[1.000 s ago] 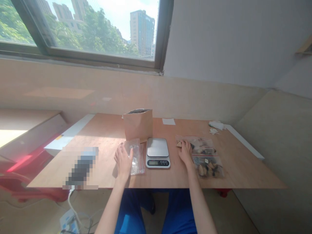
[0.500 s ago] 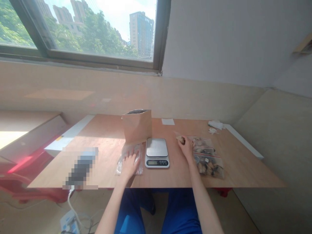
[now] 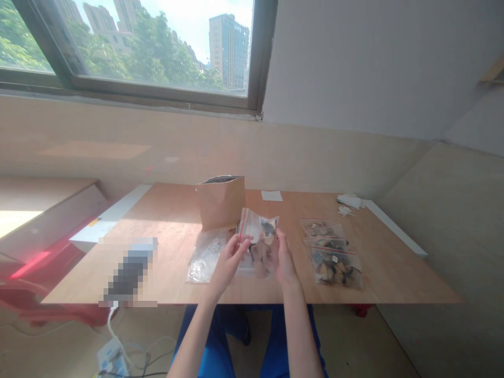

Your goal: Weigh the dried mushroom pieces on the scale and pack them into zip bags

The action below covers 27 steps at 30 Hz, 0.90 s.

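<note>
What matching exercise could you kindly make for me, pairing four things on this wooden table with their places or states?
Column one
1. brown paper pouch
2. single clear plastic bag with a red strip
3. overlapping clear plastic bags of tan and dark pieces
4. small white paper sheet

Column two
A. Lying to the right of the right hand
B. Flat near the table's far edge
C. Standing upright, top open
D. Held between the left hand and the right hand

Right pairs
1-C, 2-D, 3-A, 4-B

Plastic bags (image 3: 207,258) lie before the paper bag (image 3: 221,205), left of the held pouch (image 3: 260,256); filled pouches (image 3: 337,269) lie to its right.
</note>
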Available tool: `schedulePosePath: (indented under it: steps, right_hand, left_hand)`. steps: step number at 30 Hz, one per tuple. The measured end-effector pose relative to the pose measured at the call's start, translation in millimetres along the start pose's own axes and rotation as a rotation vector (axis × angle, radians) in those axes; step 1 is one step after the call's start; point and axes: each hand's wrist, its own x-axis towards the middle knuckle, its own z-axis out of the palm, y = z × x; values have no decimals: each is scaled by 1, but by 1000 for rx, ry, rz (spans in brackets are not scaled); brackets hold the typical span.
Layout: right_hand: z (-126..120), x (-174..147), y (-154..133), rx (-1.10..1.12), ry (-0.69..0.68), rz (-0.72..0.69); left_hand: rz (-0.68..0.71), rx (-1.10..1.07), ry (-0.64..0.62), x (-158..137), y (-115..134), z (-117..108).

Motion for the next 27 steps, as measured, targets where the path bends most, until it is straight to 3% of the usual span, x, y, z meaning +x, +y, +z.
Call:
schedulePosePath:
  steps: [3, 8, 10, 13, 15, 20, 27]
  right_hand:
    - [4, -4, 13, 7, -57, 69]
    - [11, -7, 26, -326, 202, -140]
    - [17, -13, 25, -431, 113, -208]
    - [27, -23, 21, -472, -245, -216]
    - [31, -27, 20, -466, -347, -207]
    - [31, -27, 22, -483, -318, -197]
    - [32, -28, 19, -516, -271, -199]
  left_hand:
    - [-64, -95, -5, -4, 4, -4]
    - [-89, -158, 149, -8, -2, -8]
    - [-96, -137, 219, -8, -5, -8]
    - [-112, -143, 261, -7, -8, -7]
    - [-123, -152, 294, -6, -9, -7]
    - [-157, -183, 276, -5, -11, -8]
    - [-43, -45, 162, -6, -14, -11]
